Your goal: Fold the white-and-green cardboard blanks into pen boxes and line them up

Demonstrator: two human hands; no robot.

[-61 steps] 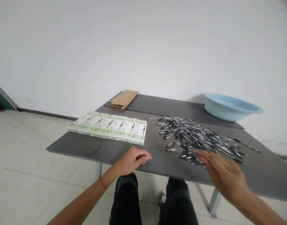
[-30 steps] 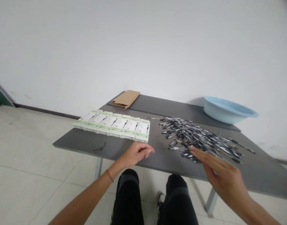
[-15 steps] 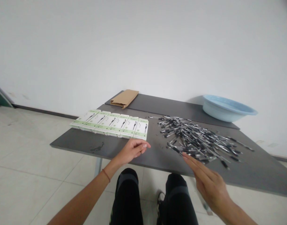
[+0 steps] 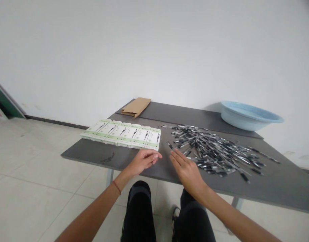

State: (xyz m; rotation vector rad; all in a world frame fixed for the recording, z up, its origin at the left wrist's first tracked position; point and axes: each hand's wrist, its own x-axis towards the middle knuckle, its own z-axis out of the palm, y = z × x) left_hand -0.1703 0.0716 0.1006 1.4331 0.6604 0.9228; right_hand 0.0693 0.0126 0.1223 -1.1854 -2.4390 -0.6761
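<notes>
My left hand (image 4: 143, 162) hovers over the table's front edge, just below the boxes, its fingers curled in and no object showing in them. Between the fingers of my right hand (image 4: 188, 169) is a pen (image 4: 170, 146) with a dark grip; its end sticks out past my fingertips, and the rest is mostly hidden by the hand. Right beside that hand spreads a loose heap of clear pens (image 4: 215, 148) with black grips. A row of several white-and-green pen boxes (image 4: 129, 134) lies flat on the left, overlapping.
A brown paper bag (image 4: 136, 107) lies at the back left of the dark grey table (image 4: 275, 188). At the back right stands a light blue basin (image 4: 250, 117) near the wall. My knees are under the front edge.
My right hand has moved left and away from me, off the heap's near edge, carrying the pen towards my left hand. The left hand has hardly moved. The view has shifted slightly.
</notes>
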